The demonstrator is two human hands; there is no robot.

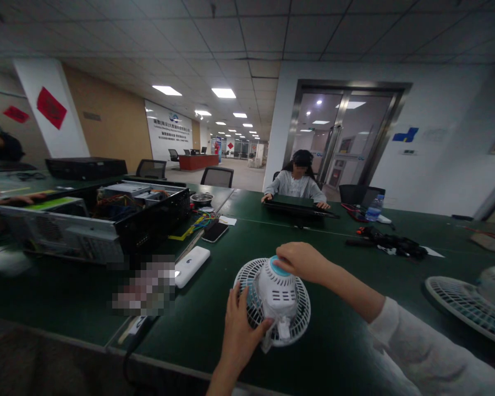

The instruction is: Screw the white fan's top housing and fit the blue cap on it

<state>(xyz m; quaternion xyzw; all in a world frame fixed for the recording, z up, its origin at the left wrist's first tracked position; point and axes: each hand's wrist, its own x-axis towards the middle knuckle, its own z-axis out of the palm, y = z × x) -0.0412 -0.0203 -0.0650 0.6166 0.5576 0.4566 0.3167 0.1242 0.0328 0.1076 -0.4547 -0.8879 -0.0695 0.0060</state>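
A small white electric fan (pixel 280 300) lies on the green table with its grille down and its motor housing up. My left hand (pixel 241 324) steadies it, fingers along the left side of the grille and thumb against the lower housing. On top of the housing is a turquoise round cap (pixel 279 268). My right hand (pixel 301 261) has its fingers curled on that cap; the fingertips are partly hidden. Part of a second white fan (pixel 464 300) shows on the table at the right edge.
An opened computer case (pixel 148 220) stands at left, near a metal bowl (pixel 202 199), a phone (pixel 215 232) and a white power bank (pixel 192 267). Across the table a person (pixel 299 184) handles a flat black panel (pixel 301 210). Black cables (pixel 396 245) and a bottle (pixel 374 209) are at right.
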